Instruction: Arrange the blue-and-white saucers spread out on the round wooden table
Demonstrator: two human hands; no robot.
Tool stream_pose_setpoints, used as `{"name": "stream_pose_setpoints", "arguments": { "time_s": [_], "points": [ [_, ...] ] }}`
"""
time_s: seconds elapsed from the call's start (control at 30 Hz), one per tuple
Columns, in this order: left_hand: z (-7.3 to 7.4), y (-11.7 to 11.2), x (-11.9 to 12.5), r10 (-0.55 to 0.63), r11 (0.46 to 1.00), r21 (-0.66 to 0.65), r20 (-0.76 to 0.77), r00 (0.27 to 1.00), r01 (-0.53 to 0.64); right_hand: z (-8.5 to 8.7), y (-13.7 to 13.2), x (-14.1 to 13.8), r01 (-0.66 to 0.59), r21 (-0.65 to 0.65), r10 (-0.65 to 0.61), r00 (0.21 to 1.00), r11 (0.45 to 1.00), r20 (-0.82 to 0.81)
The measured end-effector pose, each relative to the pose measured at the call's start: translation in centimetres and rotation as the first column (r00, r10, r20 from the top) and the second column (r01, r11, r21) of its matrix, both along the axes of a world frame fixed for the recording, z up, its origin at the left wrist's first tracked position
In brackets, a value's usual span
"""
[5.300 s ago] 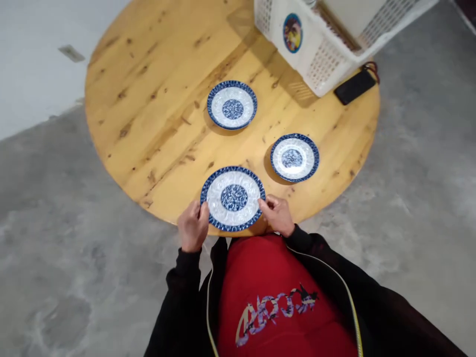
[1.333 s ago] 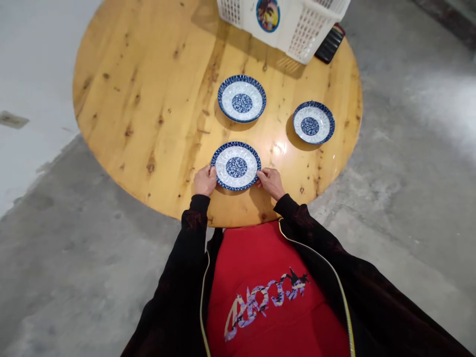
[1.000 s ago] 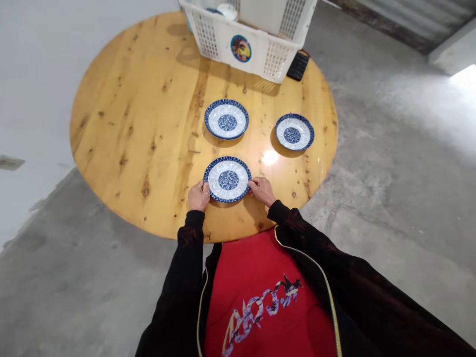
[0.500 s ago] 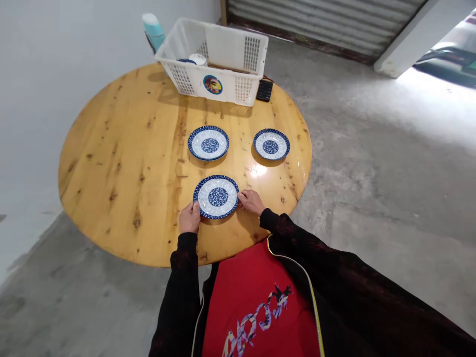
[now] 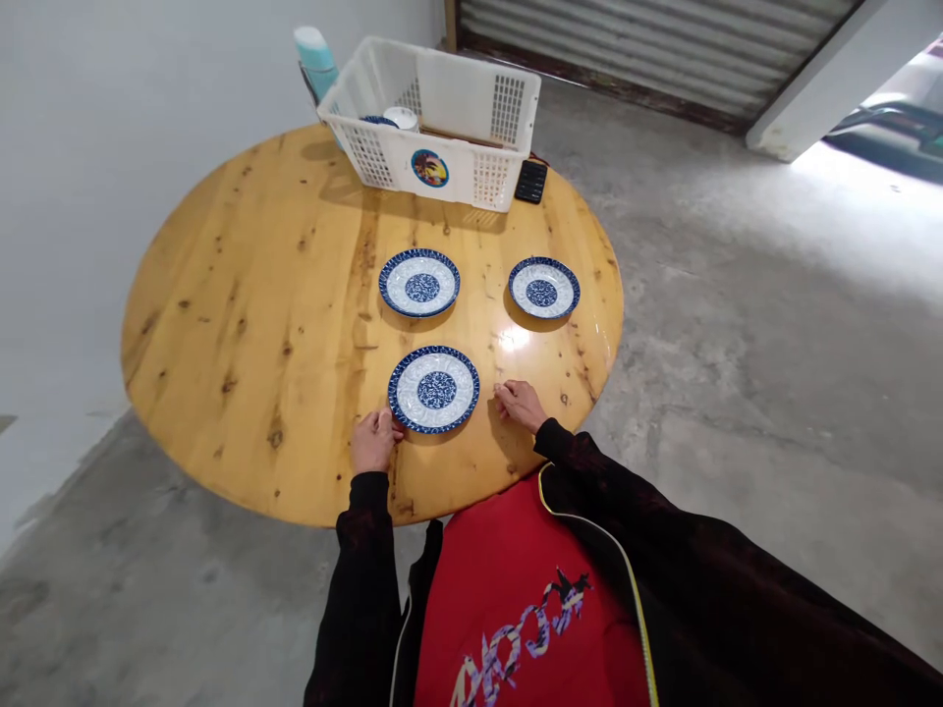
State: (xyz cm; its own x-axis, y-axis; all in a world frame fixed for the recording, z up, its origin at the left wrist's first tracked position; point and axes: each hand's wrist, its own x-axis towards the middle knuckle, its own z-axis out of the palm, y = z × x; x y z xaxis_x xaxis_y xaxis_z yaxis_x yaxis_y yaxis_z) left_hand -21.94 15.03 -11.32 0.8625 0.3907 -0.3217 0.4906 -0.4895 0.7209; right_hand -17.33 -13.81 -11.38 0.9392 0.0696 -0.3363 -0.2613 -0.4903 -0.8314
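The near plate (image 5: 434, 389), blue-rimmed with a blue centre, lies flat on the round wooden surface (image 5: 243, 324), close to the person's edge. The left hand (image 5: 372, 441) rests on the surface at the plate's lower left rim, fingertips touching or just beside it, fingers loosely curled and holding nothing. The right hand (image 5: 521, 404) lies on the surface just right of the plate, a small gap between them, fingers relaxed and empty. 2 more plates of the same pattern sit farther off: the middle plate (image 5: 419, 283) straight beyond the near one, and the right plate (image 5: 543, 288) near the surface's right edge. At the far side stands a white basket (image 5: 434, 172) with dishes inside, a black device (image 5: 530, 181) just to its right, and a teal bottle (image 5: 316, 61) behind its left corner.
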Motion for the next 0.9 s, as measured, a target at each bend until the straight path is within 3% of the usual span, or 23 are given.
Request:
{"name": "stream_pose_setpoints", "arguments": {
  "time_s": [0.13,0.27,0.43,0.53,0.73,0.9],
  "points": [
    [0.0,0.1,-0.2,0.077,0.995,-0.070,-0.008,0.997,-0.078,0.4,-0.4,1.6,0.017,0.082,-0.015,1.000,0.996,-0.023],
    [1.8,0.6,0.7,0.178,0.979,-0.106,0.041,0.983,-0.173,1.1,-0.2,4.6,0.031,0.150,-0.026,0.999,0.988,-0.034],
    [5.0,1.8,5.5,0.139,0.986,0.078,0.102,0.985,-0.147,1.8,1.1,9.7,-0.002,0.156,0.005,1.000,0.988,-0.017],
    [5.9,1.8,9.5,0.088,0.990,0.105,0.099,0.991,-0.098,2.3,2.0,13.2,-0.029,0.128,0.025,0.999,0.991,0.032],
    [5.1,0.3,17.0,0.012,0.991,0.130,0.024,1.000,-0.015,2.5,3.4,19.8,-0.048,0.028,0.046,0.995,0.998,0.084],
    [3.8,-0.9,21.2,-0.008,0.973,0.232,0.026,1.000,0.002,2.4,4.1,23.6,-0.103,-0.137,0.121,0.984,0.985,0.128]
  ]
}}
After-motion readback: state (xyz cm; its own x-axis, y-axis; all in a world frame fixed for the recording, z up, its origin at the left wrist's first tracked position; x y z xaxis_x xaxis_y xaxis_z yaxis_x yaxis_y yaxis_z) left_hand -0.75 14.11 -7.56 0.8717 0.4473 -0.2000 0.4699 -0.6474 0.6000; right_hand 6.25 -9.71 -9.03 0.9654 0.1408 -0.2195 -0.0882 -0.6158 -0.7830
